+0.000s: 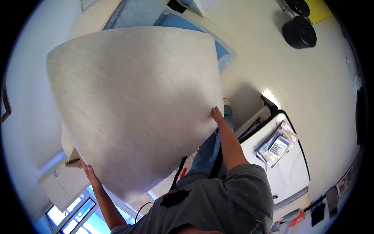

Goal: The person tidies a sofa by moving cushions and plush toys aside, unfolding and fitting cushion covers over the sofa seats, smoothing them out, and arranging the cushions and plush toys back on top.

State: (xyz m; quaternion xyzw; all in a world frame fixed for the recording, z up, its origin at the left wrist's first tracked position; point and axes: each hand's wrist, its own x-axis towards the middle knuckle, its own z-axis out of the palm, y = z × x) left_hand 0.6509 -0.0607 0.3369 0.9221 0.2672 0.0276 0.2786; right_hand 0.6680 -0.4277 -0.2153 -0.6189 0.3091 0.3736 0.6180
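A large pale beige cushion [136,93] with rounded corners fills the middle of the head view, held up in front of my body. My left hand [90,172] grips its lower left edge, the fingers partly hidden behind it. On the right edge, my right hand [216,114] is closed with the thumb on the front face and the other fingers out of sight behind. A small brown piece [73,160] shows beside my left hand; I cannot tell whether it belongs to the cushion. My legs in blue jeans [206,158] are partly covered by the cushion.
To my right stands a white table [292,171] with a calculator [279,146] on some papers. A black stool [299,32] is at the far right. Behind the cushion lies a blue piece [181,22] in clear plastic. Windows [80,214] are at lower left.
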